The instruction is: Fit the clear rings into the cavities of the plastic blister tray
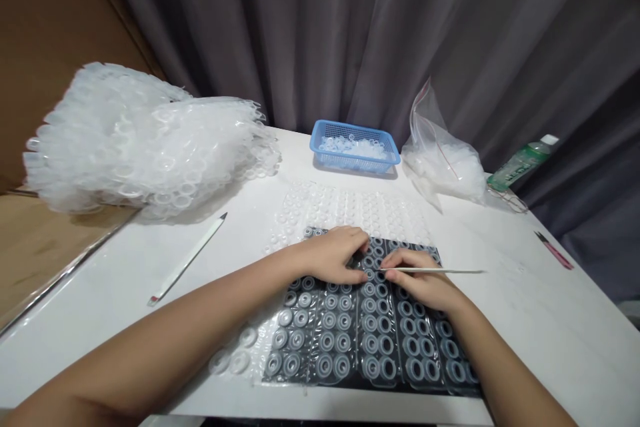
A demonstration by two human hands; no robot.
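Observation:
A clear plastic sheet with rows of round translucent ring-shaped pieces (327, 341) lies on a black board (360, 377) in front of me. My left hand (337, 257) rests on the sheet near its top middle, thumb and forefinger apart, with nothing visible in it. Beside it, my right hand (423, 280) pinches a thin white stick (450, 271). The stick's left end points down at a ring in the middle columns, close to my left thumb. Whether its tip touches the ring I cannot tell. Some rings are hidden under both hands.
A big heap of translucent plastic strips (150, 140) stands at left, near a white pencil (190, 257). At the back are a blue basket (320, 147) of small clear pieces and a zip bag (445, 160). A green bottle (523, 163) and pink-handled tool (555, 251) lie right.

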